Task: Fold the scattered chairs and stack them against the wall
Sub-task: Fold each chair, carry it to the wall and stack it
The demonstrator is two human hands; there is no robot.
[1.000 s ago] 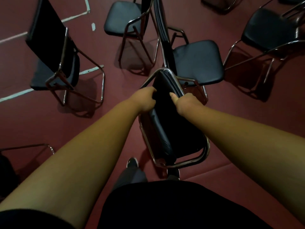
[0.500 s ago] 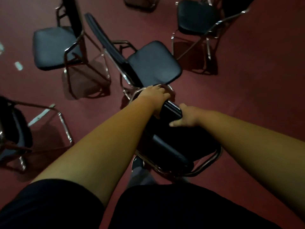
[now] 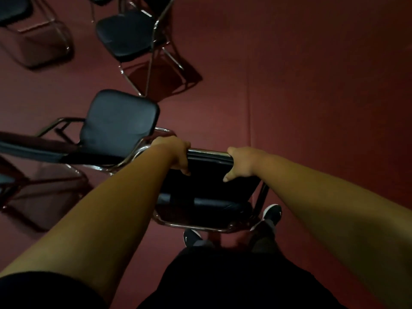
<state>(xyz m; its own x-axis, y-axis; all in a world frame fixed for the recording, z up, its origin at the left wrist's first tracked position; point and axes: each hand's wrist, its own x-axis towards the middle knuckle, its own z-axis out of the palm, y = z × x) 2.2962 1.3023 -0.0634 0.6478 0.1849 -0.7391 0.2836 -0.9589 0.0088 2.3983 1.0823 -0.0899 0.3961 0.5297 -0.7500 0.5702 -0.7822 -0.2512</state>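
The folded chair (image 3: 207, 186) stands up tall right in front of the person, between both arms. It has a black seat and back pressed flat together inside a shiny metal frame. Its bottom rail is down by the person's two black shoes (image 3: 270, 214). I cannot tell if it touches the red floor (image 3: 301, 85) or hangs just above it.

Both hands hold the chair at its top bar (image 3: 209, 152). The left hand (image 3: 176, 152) is on the left end of the bar. Its fingers curl over the far side, and its thumb points down on the near side, pressed on the black pad. The right hand (image 3: 242, 162) is on the right end of the bar and grips it the same way, fingers over the top and thumb down the front. A bare bit of shiny bar shows between the two hands.

Just to the left, an open chair (image 3: 120, 128) with a black seat stands very close to the folded one. Its metal frame is near the left hand. A second open chair (image 3: 127, 34) stands farther off, near the top. A third chair (image 3: 33, 30) shows partly in the top left corner, a bit blurry. The person's black clothes (image 3: 234, 275) fill the bottom of the view.
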